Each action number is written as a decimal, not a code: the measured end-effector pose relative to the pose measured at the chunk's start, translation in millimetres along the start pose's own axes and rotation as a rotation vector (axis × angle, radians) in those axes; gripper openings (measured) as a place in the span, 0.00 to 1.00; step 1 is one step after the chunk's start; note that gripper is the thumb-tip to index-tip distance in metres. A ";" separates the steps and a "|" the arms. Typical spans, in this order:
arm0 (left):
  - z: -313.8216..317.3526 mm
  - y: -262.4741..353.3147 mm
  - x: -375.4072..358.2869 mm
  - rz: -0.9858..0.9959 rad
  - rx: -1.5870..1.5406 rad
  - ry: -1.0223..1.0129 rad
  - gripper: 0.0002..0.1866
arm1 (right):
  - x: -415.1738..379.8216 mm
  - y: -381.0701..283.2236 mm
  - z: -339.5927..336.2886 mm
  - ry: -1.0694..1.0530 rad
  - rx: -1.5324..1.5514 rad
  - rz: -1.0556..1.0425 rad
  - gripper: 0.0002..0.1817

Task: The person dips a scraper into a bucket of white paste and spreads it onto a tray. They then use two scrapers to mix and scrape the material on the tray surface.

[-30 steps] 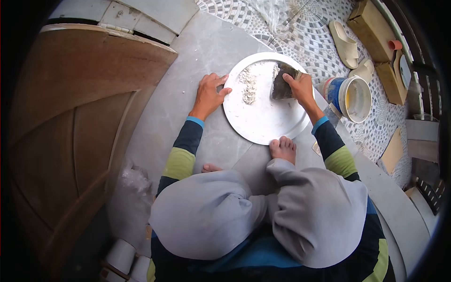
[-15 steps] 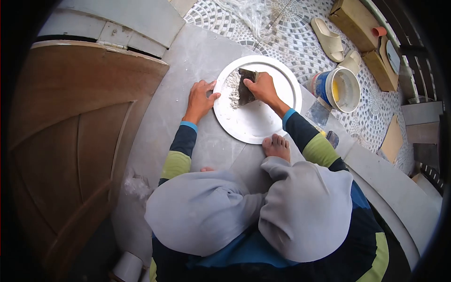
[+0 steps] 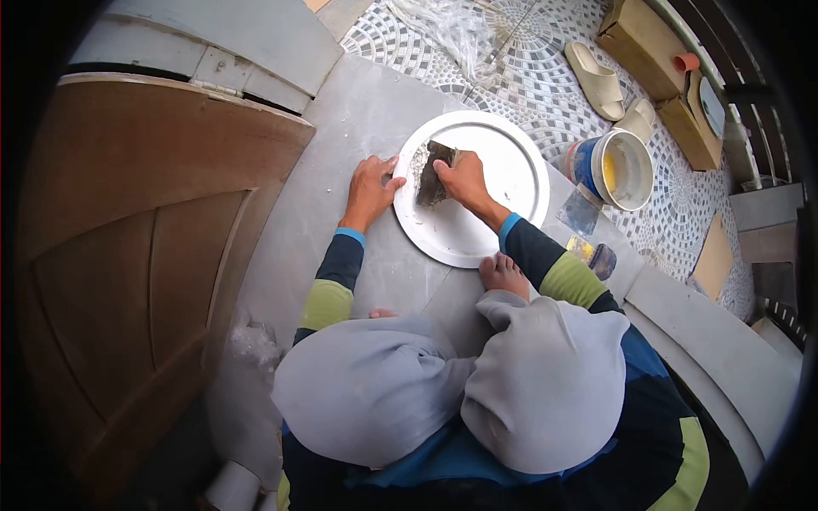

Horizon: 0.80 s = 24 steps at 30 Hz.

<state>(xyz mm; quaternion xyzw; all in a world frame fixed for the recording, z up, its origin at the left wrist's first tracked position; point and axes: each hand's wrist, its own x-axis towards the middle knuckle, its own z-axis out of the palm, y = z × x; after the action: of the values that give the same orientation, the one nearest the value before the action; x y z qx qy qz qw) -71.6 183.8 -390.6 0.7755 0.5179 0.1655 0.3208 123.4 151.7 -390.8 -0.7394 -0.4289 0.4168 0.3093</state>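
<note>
A round white tray (image 3: 477, 243) with a raised rim lies on the grey floor slab. My right hand (image 3: 463, 179) is closed on a dark flat scraper (image 3: 433, 180), whose blade rests on the tray's left part. White crumbly material (image 3: 418, 162) lies along the blade's left side, partly hidden by it. At the tray's left rim is my left hand (image 3: 371, 189), thumb and fingers apart, the fingertips touching the rim. It holds nothing else.
Right of the tray stands a bucket (image 3: 630, 170) with yellow inside. Sandals (image 3: 596, 81), cardboard boxes (image 3: 643, 51) and clear plastic (image 3: 447, 30) lie beyond. A wooden door (image 3: 153, 196) is at the left. A bare foot (image 3: 504, 277) touches the tray's near edge.
My right hand has moved the scraper left across the tray, and less white material shows beside the blade. My left hand stays at the rim. The view has shifted slightly.
</note>
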 end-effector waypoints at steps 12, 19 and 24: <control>0.6 -5.9 -0.4 -0.007 -0.077 0.001 0.23 | -3.1 32.6 -30.6 0.477 0.435 0.233 0.12; -0.3 -2.8 -0.7 -0.032 -0.091 0.002 0.23 | 9.2 14.1 -3.5 0.185 0.142 0.170 0.17; 0.2 -5.5 0.1 -0.025 -0.072 -0.007 0.24 | 8.6 -3.4 -29.9 -0.161 -0.175 0.007 0.19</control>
<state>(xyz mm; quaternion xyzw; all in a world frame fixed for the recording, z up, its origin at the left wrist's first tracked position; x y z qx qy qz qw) -75.3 185.3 -394.4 0.7575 0.5203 0.1773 0.3523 151.0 157.9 -377.3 -0.7292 -0.4843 0.4370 0.2067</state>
